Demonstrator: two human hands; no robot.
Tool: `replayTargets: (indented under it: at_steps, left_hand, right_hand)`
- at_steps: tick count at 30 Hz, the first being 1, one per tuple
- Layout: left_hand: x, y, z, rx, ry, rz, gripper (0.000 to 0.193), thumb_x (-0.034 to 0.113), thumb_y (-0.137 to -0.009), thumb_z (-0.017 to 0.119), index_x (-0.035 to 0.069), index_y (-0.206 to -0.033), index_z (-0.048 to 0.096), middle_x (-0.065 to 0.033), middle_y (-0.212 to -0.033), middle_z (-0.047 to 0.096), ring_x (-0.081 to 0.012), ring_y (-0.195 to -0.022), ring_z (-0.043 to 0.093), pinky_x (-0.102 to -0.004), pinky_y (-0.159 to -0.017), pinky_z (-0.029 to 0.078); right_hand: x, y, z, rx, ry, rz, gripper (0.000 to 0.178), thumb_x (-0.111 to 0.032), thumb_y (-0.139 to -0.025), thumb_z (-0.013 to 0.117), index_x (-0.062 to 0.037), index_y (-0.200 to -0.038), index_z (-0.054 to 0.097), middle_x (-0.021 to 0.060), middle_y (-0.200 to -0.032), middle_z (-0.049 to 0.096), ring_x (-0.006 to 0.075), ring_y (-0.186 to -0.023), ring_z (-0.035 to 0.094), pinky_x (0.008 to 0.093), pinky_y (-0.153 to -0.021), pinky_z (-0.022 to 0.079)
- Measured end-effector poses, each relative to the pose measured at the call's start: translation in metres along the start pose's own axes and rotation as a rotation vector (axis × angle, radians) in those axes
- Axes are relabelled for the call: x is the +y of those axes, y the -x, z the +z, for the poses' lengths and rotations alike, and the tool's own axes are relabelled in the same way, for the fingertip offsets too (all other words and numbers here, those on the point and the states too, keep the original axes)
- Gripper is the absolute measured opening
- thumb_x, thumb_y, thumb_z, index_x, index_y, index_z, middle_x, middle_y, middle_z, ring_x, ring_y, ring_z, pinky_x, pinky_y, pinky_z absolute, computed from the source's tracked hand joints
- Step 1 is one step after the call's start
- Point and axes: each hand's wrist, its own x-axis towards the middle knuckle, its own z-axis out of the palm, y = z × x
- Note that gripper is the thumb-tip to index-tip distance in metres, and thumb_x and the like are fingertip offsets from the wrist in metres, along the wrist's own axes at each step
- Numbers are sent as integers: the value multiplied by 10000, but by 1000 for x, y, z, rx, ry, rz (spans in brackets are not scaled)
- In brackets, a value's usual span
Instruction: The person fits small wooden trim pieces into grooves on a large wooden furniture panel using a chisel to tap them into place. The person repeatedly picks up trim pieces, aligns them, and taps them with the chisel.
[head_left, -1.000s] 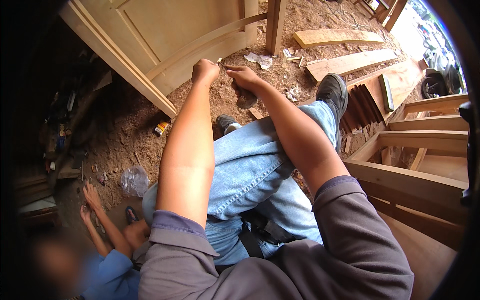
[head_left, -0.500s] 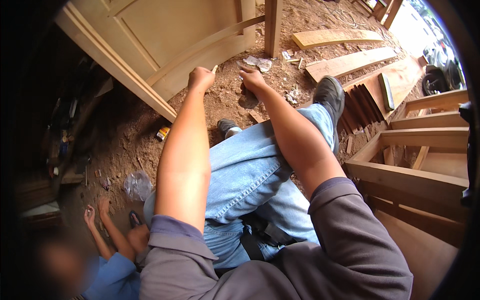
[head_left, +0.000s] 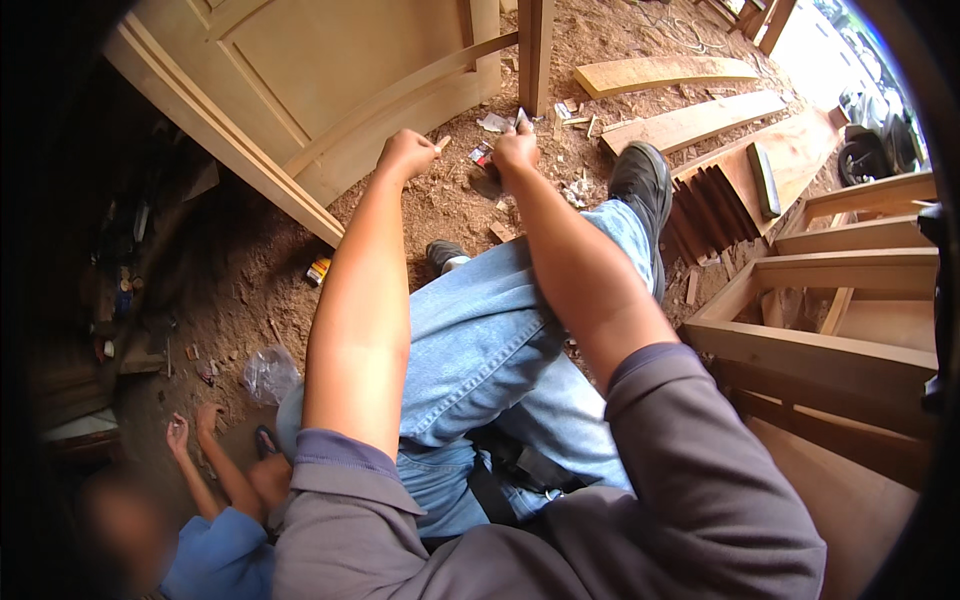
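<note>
My left hand is closed around a small pale piece of wood, its end poking out past the fingers. To the right of it, my right hand is also closed, and a small grey pointed tip shows above the fingers; the kind of thing is too small to make out. A small red and white item lies beside that hand. Both arms reach out over my raised leg in blue jeans. The hands are apart, above ground strewn with wood shavings.
A panelled wooden door stands ahead on the left, by an upright post. Planks and dark slats lie to the right, near a wooden frame. A person in blue sits at lower left, beside a plastic bag.
My right hand has turned more upright, and the grey tip now shows above its fingers. The left hand has shifted slightly, still with the wood piece. The whole view has moved a little.
</note>
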Motion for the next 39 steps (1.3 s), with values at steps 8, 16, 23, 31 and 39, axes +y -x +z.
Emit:
replayTargets:
  at_steps: [8, 16, 23, 31, 39]
  left_hand:
    - [-12, 12, 4, 202, -7, -241, 257, 269, -861, 685, 111, -1046, 767, -166, -1123, 717, -306, -1051, 691, -387, -919, 538]
    - [0, 16, -1, 129, -73, -127, 190, 252, -825, 744, 151, -979, 794, -135, -1072, 734, -291, -1006, 701, -381, -906, 542]
    - [-6, 20, -3, 211, -36, -242, 213, 291, -820, 741, 126, -941, 801, -143, -959, 751, -268, -905, 723, -360, -825, 548]
    - [-3, 10, 2, 184, -108, -174, 182, 267, -820, 759, 146, -949, 799, -140, -1063, 738, -305, -1019, 701, -381, -914, 545]
    - [-4, 21, -6, 128, -79, -208, 213, 306, -825, 764, 138, -950, 799, -159, -1059, 736, -286, -968, 711, -379, -886, 549]
  right_hand:
    - [18, 12, 9, -961, 16, -133, 451, -260, -1015, 562, -184, -1456, 505, 38, -577, 567, 148, -411, 539, 305, -405, 475]
    - [6, 26, 13, -698, 361, -175, 411, -291, -963, 595, -148, -1348, 616, 175, -965, 733, 266, -898, 705, 383, -805, 535]
    - [23, -5, 0, -453, 219, -83, 402, -266, -988, 540, -150, -1370, 588, 156, -899, 718, 265, -824, 707, 377, -736, 578]
    - [18, 11, 14, -884, 298, -260, 430, -259, -1006, 537, -146, -1421, 544, 158, -786, 677, 227, -705, 693, 359, -577, 566]
    - [18, -5, -1, -450, 73, 50, 439, -232, -1003, 527, -141, -1432, 526, 130, -844, 699, 212, -686, 703, 368, -580, 574]
